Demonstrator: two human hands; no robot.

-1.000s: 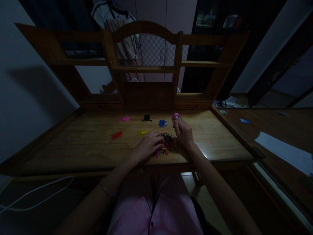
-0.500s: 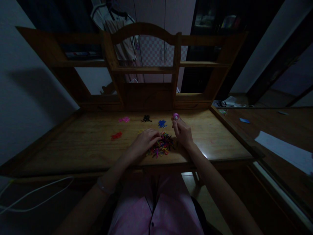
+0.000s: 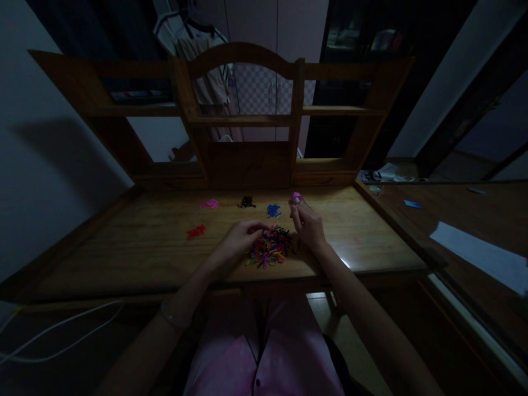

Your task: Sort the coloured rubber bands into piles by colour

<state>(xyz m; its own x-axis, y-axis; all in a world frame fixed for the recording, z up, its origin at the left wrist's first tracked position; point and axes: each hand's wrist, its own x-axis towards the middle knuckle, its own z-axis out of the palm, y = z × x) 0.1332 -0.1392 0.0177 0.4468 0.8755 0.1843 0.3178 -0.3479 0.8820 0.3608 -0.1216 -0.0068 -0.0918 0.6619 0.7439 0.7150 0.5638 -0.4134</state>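
Note:
A mixed heap of small colourful elastic bands (image 3: pixel 272 250) lies near the desk's front edge, between my hands. At its upper left edge is my left hand (image 3: pixel 241 237), fingers stretched over the bands and thumb a little apart below them. My right hand (image 3: pixel 308 224) rests on the desk just right of the heap, its fingers curled in. A small pink-purple thing (image 3: pixel 296 196) shows at its fingertips; the dim light hides what it is. Beyond the heap lie small sorted piles: blue bands (image 3: pixel 273 210), black bands (image 3: pixel 247 202), pink bands (image 3: pixel 209 203) and red bands (image 3: pixel 196 231).
The wooden desk (image 3: pixel 136 242) has a shelf frame (image 3: pixel 243 119) along its back. At the right, a lower brown surface carries a white paper sheet (image 3: pixel 482 253) and a small blue packet (image 3: pixel 412 203). A white cable (image 3: pixel 61 357) hangs at lower left.
My left hand has shifted slightly left and its fingers have straightened and parted over the heap's edge. My right hand has stayed nearly in place.

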